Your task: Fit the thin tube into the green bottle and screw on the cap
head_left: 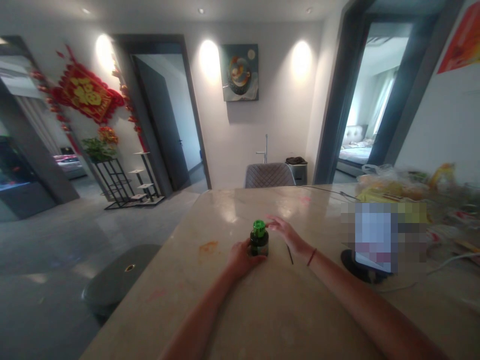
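A small dark bottle [258, 245] with a shiny green cap [258, 228] stands upright on the table. My left hand [242, 259] is wrapped round its lower part from the left, thumb across the near side. Just right of the cap is my right hand [283, 232], fingers stretched toward it; whether the fingertips touch the cap I cannot tell. On the right wrist sits a thin red band [311, 257]. A thin dark stick [290, 254] lies on the table below the right hand.
On the right of the pale table [180, 295] a blurred-out screen [373, 240] rests on a round black stand [350, 265]. Behind it are plastic bags [390, 180] and a white cable [442, 265]. A quilted chair [270, 175] is at the far edge, a grey stool [116, 280] at left.
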`<state>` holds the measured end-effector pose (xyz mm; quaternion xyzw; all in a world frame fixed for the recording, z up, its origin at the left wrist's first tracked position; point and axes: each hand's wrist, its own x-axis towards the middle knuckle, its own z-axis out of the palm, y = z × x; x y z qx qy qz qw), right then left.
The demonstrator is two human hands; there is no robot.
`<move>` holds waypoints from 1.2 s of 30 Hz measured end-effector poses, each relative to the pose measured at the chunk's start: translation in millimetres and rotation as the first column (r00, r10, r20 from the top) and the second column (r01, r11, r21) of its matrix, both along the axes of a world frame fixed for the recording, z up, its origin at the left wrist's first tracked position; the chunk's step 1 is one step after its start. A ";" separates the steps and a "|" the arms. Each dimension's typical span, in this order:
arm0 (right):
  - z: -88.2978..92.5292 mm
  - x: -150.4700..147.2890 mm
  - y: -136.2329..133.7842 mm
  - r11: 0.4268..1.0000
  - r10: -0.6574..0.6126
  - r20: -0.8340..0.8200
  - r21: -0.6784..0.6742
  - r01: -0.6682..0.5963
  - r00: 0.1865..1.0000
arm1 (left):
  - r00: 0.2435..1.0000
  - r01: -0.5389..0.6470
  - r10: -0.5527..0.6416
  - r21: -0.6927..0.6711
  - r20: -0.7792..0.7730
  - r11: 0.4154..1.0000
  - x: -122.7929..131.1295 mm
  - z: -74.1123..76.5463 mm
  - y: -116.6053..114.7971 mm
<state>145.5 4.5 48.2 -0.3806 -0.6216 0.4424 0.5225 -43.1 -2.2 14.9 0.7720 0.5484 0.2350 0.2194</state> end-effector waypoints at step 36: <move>-47.5 18.3 97.7 0.973 -0.226 0.295 0.116 0.200 0.929 | 0.953 0.132 -0.100 0.095 -0.285 0.987 -4.1 -19.0 5.9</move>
